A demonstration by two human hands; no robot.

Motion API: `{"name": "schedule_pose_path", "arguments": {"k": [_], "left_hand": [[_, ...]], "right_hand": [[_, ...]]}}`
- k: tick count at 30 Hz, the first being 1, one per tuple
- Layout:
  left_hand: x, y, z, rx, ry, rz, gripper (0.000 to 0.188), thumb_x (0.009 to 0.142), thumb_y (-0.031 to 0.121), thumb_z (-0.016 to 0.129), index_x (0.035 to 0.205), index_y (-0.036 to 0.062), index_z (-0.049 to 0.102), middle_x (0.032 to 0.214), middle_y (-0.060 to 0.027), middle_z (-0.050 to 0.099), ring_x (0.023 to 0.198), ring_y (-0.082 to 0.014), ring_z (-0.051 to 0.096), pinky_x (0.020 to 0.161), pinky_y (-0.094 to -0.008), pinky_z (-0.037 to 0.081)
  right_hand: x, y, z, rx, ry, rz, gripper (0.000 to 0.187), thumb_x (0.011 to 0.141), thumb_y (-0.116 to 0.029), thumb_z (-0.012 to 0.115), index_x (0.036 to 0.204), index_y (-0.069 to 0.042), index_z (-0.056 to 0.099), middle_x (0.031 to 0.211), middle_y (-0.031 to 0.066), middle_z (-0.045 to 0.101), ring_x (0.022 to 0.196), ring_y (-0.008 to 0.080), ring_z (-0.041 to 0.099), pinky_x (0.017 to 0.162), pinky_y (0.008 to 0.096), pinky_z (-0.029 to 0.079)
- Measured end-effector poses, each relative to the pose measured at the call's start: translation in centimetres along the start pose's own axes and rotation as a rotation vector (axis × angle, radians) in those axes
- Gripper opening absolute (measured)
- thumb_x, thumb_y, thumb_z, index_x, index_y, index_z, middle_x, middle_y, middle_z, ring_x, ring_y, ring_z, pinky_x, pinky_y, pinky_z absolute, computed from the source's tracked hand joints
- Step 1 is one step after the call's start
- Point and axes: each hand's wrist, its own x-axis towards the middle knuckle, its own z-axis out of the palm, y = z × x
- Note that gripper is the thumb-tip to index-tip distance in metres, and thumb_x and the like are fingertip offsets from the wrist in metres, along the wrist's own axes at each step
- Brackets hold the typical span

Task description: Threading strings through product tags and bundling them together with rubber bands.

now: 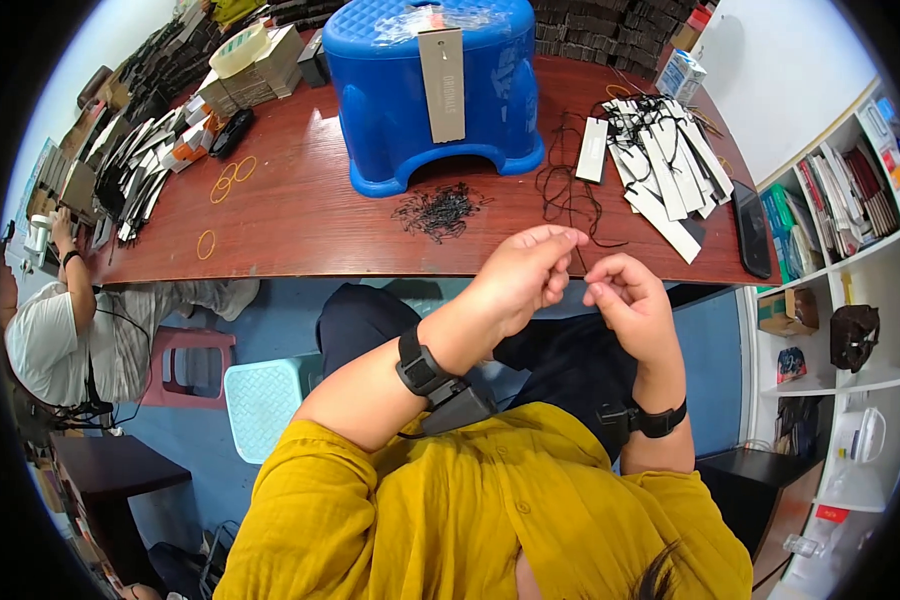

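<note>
Mid-frame, our left hand pinched a thin black cord that needed light tension; our right hand curled nearly closed, its hold unclear.

Your reddish worktop carries a blue stool, a pile of black strings nearer you, white tags and a phone on your right, yellow rubber bands on your left.
</note>
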Motion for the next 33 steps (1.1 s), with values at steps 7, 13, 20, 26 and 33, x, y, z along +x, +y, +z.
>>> {"name": "schedule_pose_path", "arguments": {"k": [7,13,20,26,33], "left_hand": [[1.4,1.7,-0.2,-0.097,0.047,0.011,0.012,0.093,0.02,0.05,0.097,0.009,0.054,0.07,0.0049,0.05,0.054,-0.0046,0.044,0.046,-0.0177,0.038],[1.7,1.8,-0.4,-0.084,0.085,0.02,0.011,0.093,0.019,0.05,0.097,0.0089,0.053,0.071,0.0045,0.05,0.056,-0.0048,0.045,0.046,-0.0173,0.038],[0.6,2.0,-0.1,-0.141,0.101,0.046,0.011,0.092,0.017,0.051,0.097,0.008,0.053,0.072,0.0031,0.05,0.056,-0.0046,0.044,0.046,-0.017,0.037],[-0.6,2.4,-1.7,-0.129,0.121,0.099,0.012,0.091,0.017,0.052,0.097,0.0077,0.053,0.072,0.0029,0.05,0.055,-0.0043,0.044,0.045,-0.0172,0.035],[-7.1,2.3,-3.5,0.244,0.16,0.394,0.006,0.088,0.011,0.057,0.091,0.0054,0.055,0.066,0.0002,0.051,0.051,-0.008,0.047,0.046,-0.0201,0.037]], "right_hand": [[-2.3,2.5,-5.3,0.471,0.051,0.061,0.004,0.081,-0.002,0.052,0.084,-0.001,0.055,0.064,0.0021,0.053,0.044,0.0039,0.036,0.04,0.0174,0.026],[-3.3,2.8,-8.9,1.093,0.038,-0.146,0.009,0.08,-0.006,0.055,0.078,-0.003,0.047,0.063,0.0023,0.046,0.041,0.0069,0.035,0.037,0.0193,0.024],[-4.7,1.2,-11.7,1.348,-0.002,-0.373,0.011,0.077,0.002,0.06,0.081,-0.003,0.052,0.066,0.0047,0.053,0.045,0.007,0.043,0.038,0.0179,0.032],[-5.7,0.4,-12.5,1.302,0.198,-0.418,0.008,0.085,-0.005,0.06,0.09,-0.001,0.055,0.077,0.0058,0.057,0.056,0.0064,0.049,0.046,0.0161,0.039],[-4.9,0.0,-10.2,0.986,0.434,-0.393,0.008,0.089,-0.012,0.056,0.092,-0.005,0.053,0.073,0.0016,0.048,0.049,0.0073,0.037,0.042,0.0179,0.032]]}}
